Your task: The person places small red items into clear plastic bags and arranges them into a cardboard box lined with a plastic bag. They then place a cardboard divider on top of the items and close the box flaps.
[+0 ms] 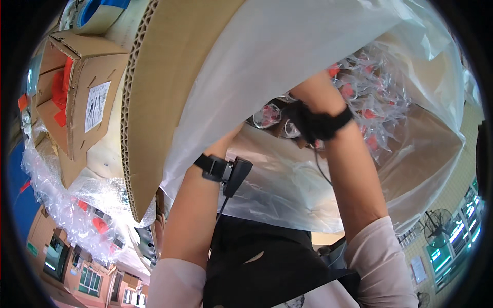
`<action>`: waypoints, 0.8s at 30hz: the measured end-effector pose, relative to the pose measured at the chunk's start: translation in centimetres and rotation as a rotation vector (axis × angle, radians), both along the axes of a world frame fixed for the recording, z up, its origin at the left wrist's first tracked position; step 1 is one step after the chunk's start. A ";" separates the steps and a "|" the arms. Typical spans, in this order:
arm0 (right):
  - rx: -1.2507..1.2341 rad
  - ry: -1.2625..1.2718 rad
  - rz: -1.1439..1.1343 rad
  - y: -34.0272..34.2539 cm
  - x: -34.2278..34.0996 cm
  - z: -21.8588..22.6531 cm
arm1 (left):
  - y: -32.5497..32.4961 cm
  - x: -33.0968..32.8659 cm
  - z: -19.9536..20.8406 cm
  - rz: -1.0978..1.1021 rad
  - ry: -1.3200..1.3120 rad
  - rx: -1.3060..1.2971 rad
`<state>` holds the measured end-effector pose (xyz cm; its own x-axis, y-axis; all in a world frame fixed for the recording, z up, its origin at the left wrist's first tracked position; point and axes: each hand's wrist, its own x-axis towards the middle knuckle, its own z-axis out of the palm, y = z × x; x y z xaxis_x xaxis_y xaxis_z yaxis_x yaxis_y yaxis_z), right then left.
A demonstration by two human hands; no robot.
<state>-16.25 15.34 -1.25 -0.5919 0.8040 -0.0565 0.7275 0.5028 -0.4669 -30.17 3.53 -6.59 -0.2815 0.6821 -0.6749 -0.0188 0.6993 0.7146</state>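
Both my arms reach into a large cardboard box point(177, 66) lined with a translucent plastic bag point(267, 46). My left hand point(230, 137) passes behind a fold of the liner, so its fingers are hidden. Deeper in, my right hand point(314, 88) is beside several clear-wrapped items with red parts point(370, 114). The liner covers its fingers too, and whatever they may hold does not show. Just below the right hand, round clear-wrapped ends point(267, 116) of dark items peek out. Each wrist wears a black strap; a small black device point(237, 177) sits on the left one.
At the left, a small open carton point(97, 95) with a label holds red material. A roll of tape point(100, 18) lies beyond it. Bubble wrap and clear-bagged items with red parts point(100, 224) lie nearer. A fan point(437, 226) stands at the far right.
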 end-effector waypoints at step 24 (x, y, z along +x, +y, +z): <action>-0.172 0.031 -0.288 -4.0 -4.9 -7.4 | 3.1 -1.1 -1.7 -0.627 0.441 0.166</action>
<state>-21.10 11.38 -8.64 -0.3449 0.9190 -0.1908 0.8123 0.1904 -0.5514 -31.32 6.67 -8.25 -0.0288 0.8845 -0.4657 0.6539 0.3690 0.6605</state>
